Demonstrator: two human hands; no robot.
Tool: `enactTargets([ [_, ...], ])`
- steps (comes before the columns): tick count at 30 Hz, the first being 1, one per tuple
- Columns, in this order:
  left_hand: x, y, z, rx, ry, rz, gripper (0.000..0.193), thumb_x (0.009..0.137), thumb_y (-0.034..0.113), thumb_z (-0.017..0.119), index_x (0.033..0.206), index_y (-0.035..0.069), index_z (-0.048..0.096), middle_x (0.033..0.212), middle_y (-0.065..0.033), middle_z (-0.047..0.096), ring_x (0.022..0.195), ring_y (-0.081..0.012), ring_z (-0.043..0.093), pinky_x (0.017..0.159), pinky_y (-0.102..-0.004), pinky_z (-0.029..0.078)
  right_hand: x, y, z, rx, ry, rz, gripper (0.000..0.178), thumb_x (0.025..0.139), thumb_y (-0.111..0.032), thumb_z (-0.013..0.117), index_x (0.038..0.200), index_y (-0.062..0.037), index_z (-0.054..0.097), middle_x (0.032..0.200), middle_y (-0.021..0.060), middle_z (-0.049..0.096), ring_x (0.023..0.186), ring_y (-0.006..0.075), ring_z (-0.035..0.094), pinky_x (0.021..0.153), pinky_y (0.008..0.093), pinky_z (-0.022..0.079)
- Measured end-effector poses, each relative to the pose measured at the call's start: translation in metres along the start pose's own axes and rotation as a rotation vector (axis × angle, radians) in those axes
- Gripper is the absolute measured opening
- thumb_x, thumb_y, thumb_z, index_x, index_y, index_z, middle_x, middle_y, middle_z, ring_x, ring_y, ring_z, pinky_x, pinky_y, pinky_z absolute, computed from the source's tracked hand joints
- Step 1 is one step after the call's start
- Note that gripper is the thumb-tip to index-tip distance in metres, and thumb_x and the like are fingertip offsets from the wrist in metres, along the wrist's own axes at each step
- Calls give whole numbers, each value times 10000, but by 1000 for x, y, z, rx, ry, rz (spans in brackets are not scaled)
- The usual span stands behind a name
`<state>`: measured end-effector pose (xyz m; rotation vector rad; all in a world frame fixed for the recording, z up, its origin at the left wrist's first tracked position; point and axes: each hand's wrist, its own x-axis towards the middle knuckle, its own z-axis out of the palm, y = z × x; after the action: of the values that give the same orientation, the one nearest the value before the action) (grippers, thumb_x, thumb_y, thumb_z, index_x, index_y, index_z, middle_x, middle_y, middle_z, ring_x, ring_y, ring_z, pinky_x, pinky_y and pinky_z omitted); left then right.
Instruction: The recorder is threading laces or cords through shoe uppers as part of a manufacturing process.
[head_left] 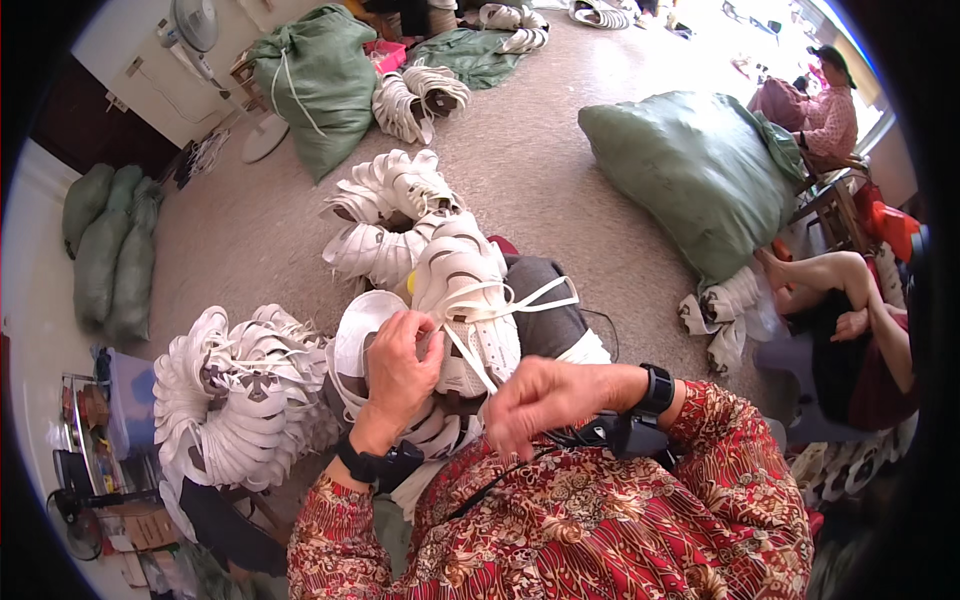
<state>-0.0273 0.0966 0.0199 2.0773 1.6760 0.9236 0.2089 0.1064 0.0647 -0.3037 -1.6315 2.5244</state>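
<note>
On my lap lies a row of nested white shoe uppers, with perforated panels and loose white laces. My left hand is closed at the left side of the nearest upper, thumb and fingers pinched together on its edge. A rounded white piece sits beside that hand. My right hand hangs over the near end of the upper, its fingers curled downward and slightly blurred. One white lace runs down to the edge of this hand. Whatever its fingertips hold is hidden.
Bundles of white uppers stand at my left, with another bundle ahead. Large green sacks rest on the floor. A standing fan is far left. Two other people sit at the right, one close by.
</note>
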Motion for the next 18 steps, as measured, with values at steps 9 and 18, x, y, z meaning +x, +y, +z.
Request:
enactTargets([
  [9, -17, 40, 5, 292, 5, 260, 179, 727, 140, 751, 818, 75, 612, 839, -98, 569, 857, -322, 536, 866, -440, 408, -2, 11, -63, -453, 859, -544, 130, 952, -38, 619, 1065, 8, 664, 1005, 52, 679, 930, 118, 631, 819, 285, 520],
  [18, 7, 18, 32, 79, -50, 273, 211, 753, 58, 723, 746, 53, 512, 739, -110, 506, 722, -326, 499, 694, -429, 387, -11, 115, -115, -1309, 1206, -309, 441, 820, -70, 647, 1242, 15, 553, 1206, 187, 555, 1137, 370, 557, 967, 451, 474],
])
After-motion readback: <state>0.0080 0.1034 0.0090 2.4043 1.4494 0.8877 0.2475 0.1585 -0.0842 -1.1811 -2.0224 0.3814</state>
